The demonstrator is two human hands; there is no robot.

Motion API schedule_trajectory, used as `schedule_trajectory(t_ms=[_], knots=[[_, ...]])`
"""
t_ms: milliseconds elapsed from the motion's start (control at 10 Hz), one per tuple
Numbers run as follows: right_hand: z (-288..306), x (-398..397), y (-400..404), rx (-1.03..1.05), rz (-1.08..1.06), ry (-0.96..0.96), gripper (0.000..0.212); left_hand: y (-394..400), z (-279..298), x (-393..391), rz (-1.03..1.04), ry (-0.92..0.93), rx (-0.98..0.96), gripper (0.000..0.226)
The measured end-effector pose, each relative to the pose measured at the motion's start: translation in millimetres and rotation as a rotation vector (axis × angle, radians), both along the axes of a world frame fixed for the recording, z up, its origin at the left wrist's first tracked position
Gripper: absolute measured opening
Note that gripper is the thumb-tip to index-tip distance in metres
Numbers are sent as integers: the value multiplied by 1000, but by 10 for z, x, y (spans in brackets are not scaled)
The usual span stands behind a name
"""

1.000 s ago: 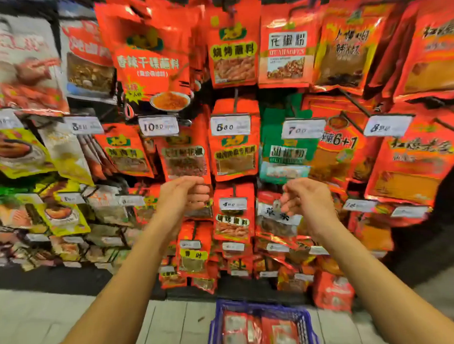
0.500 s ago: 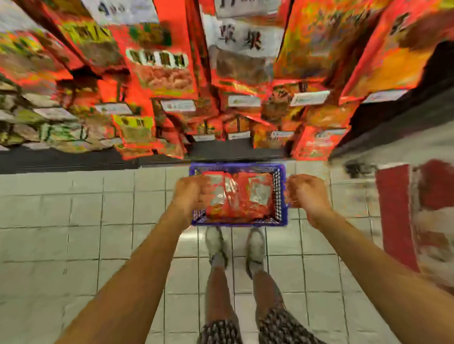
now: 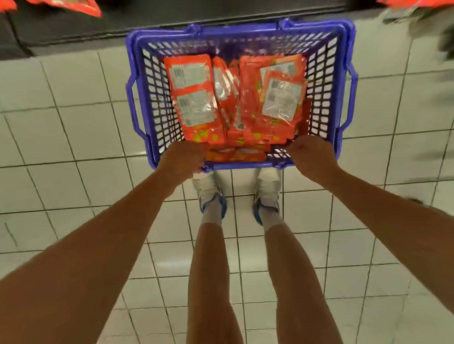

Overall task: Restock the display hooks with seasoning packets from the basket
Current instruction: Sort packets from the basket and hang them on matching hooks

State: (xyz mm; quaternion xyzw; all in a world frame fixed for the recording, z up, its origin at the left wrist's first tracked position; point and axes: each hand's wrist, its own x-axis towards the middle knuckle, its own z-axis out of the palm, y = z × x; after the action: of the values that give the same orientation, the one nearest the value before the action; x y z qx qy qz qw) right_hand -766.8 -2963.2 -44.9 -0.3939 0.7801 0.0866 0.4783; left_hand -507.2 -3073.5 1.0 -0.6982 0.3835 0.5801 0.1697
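A blue plastic basket (image 3: pixel 343 72) stood on the pale tiled floor (image 3: pixel 65 131), directly in front of the person's feet. Its walls were an open lattice, and a folded handle lay along each short side. Inside were many orange seasoning packets (image 3: pixel 195 95), packed in loose rows, most showing the back side with a white printed label. Some stood on edge in the middle, while others lay flatter at the left and the right.

Both arms reached down to the near edge of the basket. The left hand (image 3: pixel 180 160) was at the near-left corner, its fingers curled under, over the lower end of the packets. The fingertips were hidden by the hand itself, so I cannot tell if it held a packet or only touched one. The right hand (image 3: pixel 311 156) was at the near-right side, also curled into a loose fist over the rim; again I cannot tell if anything was in it.

Behind the basket ran the dark base (image 3: pixel 164 17) of the display. At the top corners a few orange hanging packets (image 3: pixel 68 3) were seen, blurred. Two white shoes (image 3: pixel 208 188) with blue trim stood just behind the basket, partly covered by its near rim.
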Motion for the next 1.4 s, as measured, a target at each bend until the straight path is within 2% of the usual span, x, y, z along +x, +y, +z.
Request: schedule_trajectory(t_ms=[100,200,300,400,500,600,700,800,900,1000,1100,1200,1300,1400], knots=[[-489,138,-49,-20,177,87,24,47,-579,196,-478,19,-171,21],[-813,278,-121,-48,219,37,24,89,-928,259,-689,59,-125,38],[-958,390,-153,18,189,-158,10,121,-1086,286,-777,254,28,54],[-990,461,-158,75,199,-352,25,119,-1109,335,-869,308,-45,52],[-875,432,-188,140,338,-463,53,73,-1047,363,-891,287,-131,29],[-703,367,-201,182,501,-470,67,49,-976,347,-704,190,-222,18],[-608,305,-220,108,457,-362,32,16,-899,327,-500,133,-259,18],[-522,246,-303,-22,9,-372,16,-64,-832,328,-241,109,-285,22],[-421,183,-411,-167,-494,-499,18,-239,-715,250,136,146,-296,11],[-355,179,-516,-236,-684,-588,23,-427,-631,116,315,200,-253,12],[-352,208,-660,-226,-776,-557,9,-547,-603,13,413,252,-172,5],[-303,223,-816,-157,-872,-589,14,-589,-583,-60,487,282,-101,14],[-224,276,-916,-143,-892,-718,19,-600,-534,-108,528,305,-3,13],[-168,331,-948,-136,-908,-763,27,-594,-468,-110,532,334,100,18]])
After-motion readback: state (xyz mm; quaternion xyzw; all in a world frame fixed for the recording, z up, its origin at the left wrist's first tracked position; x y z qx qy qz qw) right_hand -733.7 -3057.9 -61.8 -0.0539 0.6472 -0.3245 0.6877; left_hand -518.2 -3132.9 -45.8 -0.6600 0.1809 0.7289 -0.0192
